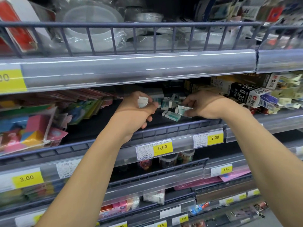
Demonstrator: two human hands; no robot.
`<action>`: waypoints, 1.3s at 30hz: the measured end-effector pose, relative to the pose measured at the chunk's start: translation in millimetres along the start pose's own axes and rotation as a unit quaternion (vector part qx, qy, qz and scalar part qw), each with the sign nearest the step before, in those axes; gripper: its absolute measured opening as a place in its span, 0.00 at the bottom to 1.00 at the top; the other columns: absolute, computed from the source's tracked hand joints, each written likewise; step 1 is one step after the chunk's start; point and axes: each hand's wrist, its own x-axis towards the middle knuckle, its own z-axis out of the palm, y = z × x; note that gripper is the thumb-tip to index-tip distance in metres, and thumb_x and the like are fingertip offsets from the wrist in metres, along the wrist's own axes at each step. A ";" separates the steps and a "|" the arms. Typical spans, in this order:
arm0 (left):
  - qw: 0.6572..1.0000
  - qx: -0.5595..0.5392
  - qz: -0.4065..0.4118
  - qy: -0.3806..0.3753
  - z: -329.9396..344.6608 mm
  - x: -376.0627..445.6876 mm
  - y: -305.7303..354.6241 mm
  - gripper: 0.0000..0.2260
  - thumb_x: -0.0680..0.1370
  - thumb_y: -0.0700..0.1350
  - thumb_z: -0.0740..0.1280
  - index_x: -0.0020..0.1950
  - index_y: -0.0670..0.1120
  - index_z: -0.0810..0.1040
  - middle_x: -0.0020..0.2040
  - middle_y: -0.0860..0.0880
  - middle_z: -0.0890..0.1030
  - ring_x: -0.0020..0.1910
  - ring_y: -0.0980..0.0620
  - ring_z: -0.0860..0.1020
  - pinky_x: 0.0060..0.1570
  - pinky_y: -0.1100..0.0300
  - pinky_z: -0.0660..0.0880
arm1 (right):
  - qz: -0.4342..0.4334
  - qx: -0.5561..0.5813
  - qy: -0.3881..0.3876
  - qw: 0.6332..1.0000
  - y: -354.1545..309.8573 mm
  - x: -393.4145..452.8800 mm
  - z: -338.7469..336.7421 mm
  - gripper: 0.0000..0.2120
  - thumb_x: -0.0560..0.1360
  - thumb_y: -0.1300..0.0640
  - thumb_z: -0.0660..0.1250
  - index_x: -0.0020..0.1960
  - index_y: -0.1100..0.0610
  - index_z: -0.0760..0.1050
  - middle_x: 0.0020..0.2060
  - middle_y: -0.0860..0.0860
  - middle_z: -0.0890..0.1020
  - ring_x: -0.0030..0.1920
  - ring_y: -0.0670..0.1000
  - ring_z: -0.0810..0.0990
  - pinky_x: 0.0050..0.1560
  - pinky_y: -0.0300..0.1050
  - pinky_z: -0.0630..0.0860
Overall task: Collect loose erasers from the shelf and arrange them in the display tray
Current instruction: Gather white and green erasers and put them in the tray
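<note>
Several small white erasers with teal sleeves (169, 104) lie in a loose heap on the dark middle shelf (98, 123), between my two hands. My left hand (137, 112) reaches in over the shelf's front rail and holds a small stack of white erasers (143, 102) in its curled fingers. My right hand (203, 104) pinches one teal-and-white eraser (183, 108) at the heap's right edge. Another eraser (171, 115) lies alone nearer the rail. No display tray can be made out; a pale box shape behind my left hand is too blurred to identify.
Boxes of pen refills (242, 94) crowd the shelf right of the heap. Colourful packets (32, 128) fill its left part. A low grey rail (164, 130) with yellow price tags (162, 147) fronts the shelf. The shelf above (131, 66) overhangs closely.
</note>
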 end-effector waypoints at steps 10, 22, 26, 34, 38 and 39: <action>0.999 0.039 -0.016 -0.003 -1.8 -4.7 4.5 0.15 0.74 0.53 0.78 0.54 0.53 0.75 0.46 0.51 0.80 0.38 0.54 0.78 0.35 0.60 0.76 | 0.004 -0.035 -0.025 0.999 -12.3 -7.8 -4.9 0.15 0.74 0.43 0.73 0.54 0.52 0.80 0.48 0.48 0.83 0.47 0.50 0.81 0.48 0.46 0.80; 0.999 -0.045 -0.008 -0.010 3.6 -16.6 17.4 0.32 0.59 0.65 0.77 0.58 0.55 0.74 0.50 0.52 0.85 0.42 0.57 0.82 0.35 0.62 0.75 | -0.174 0.283 0.220 0.917 -93.2 -39.4 32.2 0.15 0.67 0.54 0.75 0.52 0.45 0.80 0.47 0.43 0.83 0.47 0.44 0.81 0.50 0.42 0.77; 0.998 -0.068 0.003 0.000 -0.9 -14.8 10.2 0.17 0.70 0.52 0.73 0.57 0.56 0.75 0.48 0.50 0.84 0.42 0.56 0.84 0.43 0.57 0.81 | -0.150 0.290 0.217 0.920 -104.7 -39.8 41.8 0.21 0.66 0.50 0.77 0.58 0.47 0.79 0.49 0.42 0.82 0.46 0.43 0.81 0.49 0.42 0.79; 0.995 -0.090 -0.029 0.009 -3.8 -8.9 8.8 0.11 0.80 0.36 0.68 0.56 0.51 0.75 0.44 0.47 0.81 0.33 0.59 0.83 0.28 0.62 0.78 | -0.081 0.269 0.209 0.937 -42.7 -39.1 19.5 0.17 0.71 0.46 0.74 0.60 0.44 0.78 0.47 0.39 0.82 0.48 0.43 0.82 0.49 0.38 0.77; 0.996 -0.082 -0.027 -0.006 -4.9 -8.4 10.1 0.15 0.78 0.32 0.68 0.56 0.51 0.75 0.44 0.44 0.81 0.34 0.57 0.83 0.27 0.60 0.76 | 0.100 -0.004 0.130 0.986 2.9 -30.3 -5.4 0.18 0.78 0.46 0.67 0.66 0.51 0.78 0.59 0.52 0.83 0.58 0.56 0.80 0.60 0.47 0.77; 0.996 -0.081 -0.027 -0.007 -5.0 -8.1 10.0 0.15 0.78 0.32 0.68 0.56 0.51 0.76 0.43 0.43 0.81 0.33 0.57 0.83 0.27 0.60 0.76 | 0.131 -0.068 0.068 0.987 6.7 -28.7 -10.4 0.19 0.80 0.44 0.64 0.67 0.52 0.77 0.61 0.54 0.81 0.58 0.57 0.80 0.59 0.47 0.78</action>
